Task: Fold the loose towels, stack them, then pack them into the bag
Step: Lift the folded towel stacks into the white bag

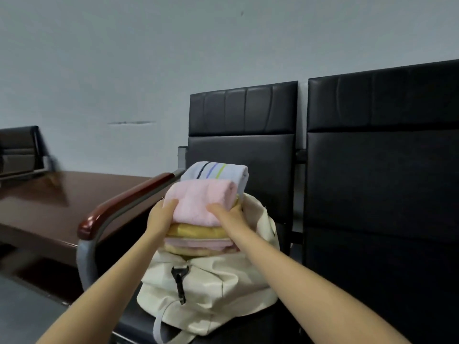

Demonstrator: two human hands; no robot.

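Note:
A stack of folded towels sits in the open mouth of a cream fabric bag on a black chair seat. A pink towel tops the stack, with yellow and pink layers below it. Behind it lies a white towel with coloured stripes. My left hand grips the stack's left side, thumb on the pink towel. My right hand grips the right side, thumb on top. The lower part of the stack is hidden inside the bag.
The bag has a black clip on its front and a strap hanging down. The chair has a dark red armrest on the left. A second black chair stands to the right. A brown table lies to the left.

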